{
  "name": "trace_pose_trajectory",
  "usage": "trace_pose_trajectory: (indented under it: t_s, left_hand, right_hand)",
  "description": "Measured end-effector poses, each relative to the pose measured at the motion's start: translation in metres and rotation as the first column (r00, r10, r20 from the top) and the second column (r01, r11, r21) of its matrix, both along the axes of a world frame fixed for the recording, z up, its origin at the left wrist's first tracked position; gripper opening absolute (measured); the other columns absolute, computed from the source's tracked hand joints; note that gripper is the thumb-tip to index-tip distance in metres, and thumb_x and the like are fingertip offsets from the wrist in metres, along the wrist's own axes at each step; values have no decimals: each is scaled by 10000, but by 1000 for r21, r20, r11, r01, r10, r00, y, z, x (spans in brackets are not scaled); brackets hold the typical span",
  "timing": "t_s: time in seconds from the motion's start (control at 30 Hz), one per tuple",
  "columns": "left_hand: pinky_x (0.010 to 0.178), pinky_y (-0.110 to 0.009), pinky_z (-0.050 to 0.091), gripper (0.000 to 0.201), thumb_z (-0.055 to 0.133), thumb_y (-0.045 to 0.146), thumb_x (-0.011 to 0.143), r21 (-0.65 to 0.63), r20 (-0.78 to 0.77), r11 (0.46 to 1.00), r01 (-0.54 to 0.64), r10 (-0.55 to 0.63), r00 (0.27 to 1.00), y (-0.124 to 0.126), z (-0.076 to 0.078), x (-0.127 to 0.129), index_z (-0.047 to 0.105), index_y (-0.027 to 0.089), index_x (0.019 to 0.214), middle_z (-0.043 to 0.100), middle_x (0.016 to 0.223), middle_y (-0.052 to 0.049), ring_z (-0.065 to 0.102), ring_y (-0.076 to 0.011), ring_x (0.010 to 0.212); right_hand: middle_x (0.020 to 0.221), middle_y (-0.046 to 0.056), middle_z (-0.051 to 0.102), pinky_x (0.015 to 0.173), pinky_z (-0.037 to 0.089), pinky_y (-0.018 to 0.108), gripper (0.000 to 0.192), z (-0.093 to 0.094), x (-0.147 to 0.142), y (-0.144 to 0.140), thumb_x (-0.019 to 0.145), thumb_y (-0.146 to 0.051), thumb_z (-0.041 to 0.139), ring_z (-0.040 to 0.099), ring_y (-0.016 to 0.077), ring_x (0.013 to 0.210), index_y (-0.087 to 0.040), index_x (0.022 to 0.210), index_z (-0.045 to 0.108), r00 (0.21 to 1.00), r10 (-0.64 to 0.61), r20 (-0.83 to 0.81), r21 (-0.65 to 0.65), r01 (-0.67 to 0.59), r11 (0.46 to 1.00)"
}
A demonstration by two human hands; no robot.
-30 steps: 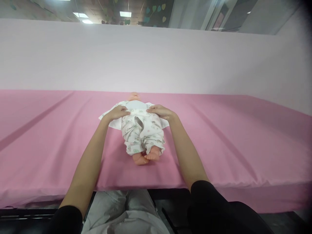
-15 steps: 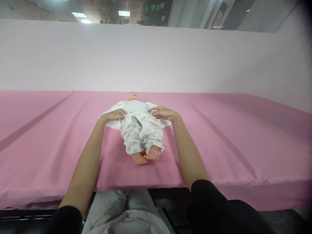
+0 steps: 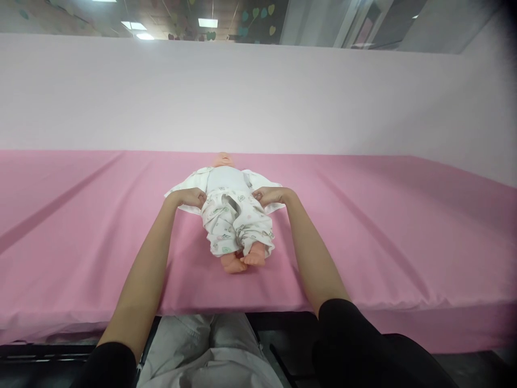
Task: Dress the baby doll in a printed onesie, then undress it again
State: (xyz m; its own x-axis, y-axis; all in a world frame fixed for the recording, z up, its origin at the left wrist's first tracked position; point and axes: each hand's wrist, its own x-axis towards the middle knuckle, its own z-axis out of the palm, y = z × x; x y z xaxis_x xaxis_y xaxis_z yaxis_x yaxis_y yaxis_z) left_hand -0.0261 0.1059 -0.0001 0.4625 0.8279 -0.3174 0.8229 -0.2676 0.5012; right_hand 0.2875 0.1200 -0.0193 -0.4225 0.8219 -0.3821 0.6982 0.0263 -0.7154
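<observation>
Head view: both your forearms reach forward, bent at the wrists, fingers curled inward. Your left hand (image 3: 194, 198) and right hand (image 3: 267, 195) grip the printed trousers (image 3: 220, 221) at either side of the waistband, fingertips partly hidden. You have the doll (image 3: 226, 180) between them on its back, feet toward you, on the pink sheet (image 3: 363, 226). Its white shirt (image 3: 257, 180) spreads open beneath your hands. Beyond its head a white partition (image 3: 258, 97) stands across; your lap (image 3: 202, 350) is below the near edge.
</observation>
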Motion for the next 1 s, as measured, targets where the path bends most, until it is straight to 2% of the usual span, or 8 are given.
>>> trace_pose_trajectory:
  t_s: [0.13,0.33,0.5,0.77,0.87,1.0]
  left_hand:
    - [730,-241,418,144,598,253,543,20,31,1000,-14,13,999,3,-5,2,617,198,675,640,719,7,561,-195,823]
    - [706,-243,440,248,583,233,534,-57,119,998,-35,41,992,12,-20,1,636,197,773,669,848,-31,572,-199,829]
    - [625,-242,427,171,512,185,525,-56,181,996,-63,72,981,18,-28,-3,574,190,684,590,699,-14,514,-151,657]
    - [526,-257,333,72,473,170,525,5,227,995,-104,100,969,23,-35,-5,445,196,586,453,575,-4,399,-130,538]
    - [520,-264,304,83,455,158,534,36,257,995,-98,86,963,20,-34,-4,384,197,553,385,533,12,353,-123,511]
    - [574,-273,340,51,425,153,563,181,237,981,-74,30,971,18,-33,-1,399,187,536,447,573,0,399,-138,567]
  right_hand:
    - [773,12,664,641,510,244,335,-7,-7,4,461,-47,604,619,195,798,-183,765,641,1000,-4,-1,24,4,1000]
    - [732,24,684,591,522,237,316,-8,-3,3,529,-39,567,638,174,702,-184,796,656,990,-84,-117,-44,79,996]
    - [711,40,675,611,558,268,225,-10,-5,2,587,-26,544,638,165,640,-159,745,633,978,-153,-140,-107,139,985]
    - [628,-6,596,522,534,243,196,-21,-5,3,659,-11,562,574,120,537,-165,776,590,935,-203,-292,-153,164,975]
    - [655,8,611,527,536,245,151,-21,1,4,691,-41,563,595,134,588,-159,778,599,919,-211,-332,-147,170,974]
    - [705,19,642,556,534,245,155,-24,5,7,689,-41,567,615,147,639,-155,773,629,910,-207,-359,-136,169,976]
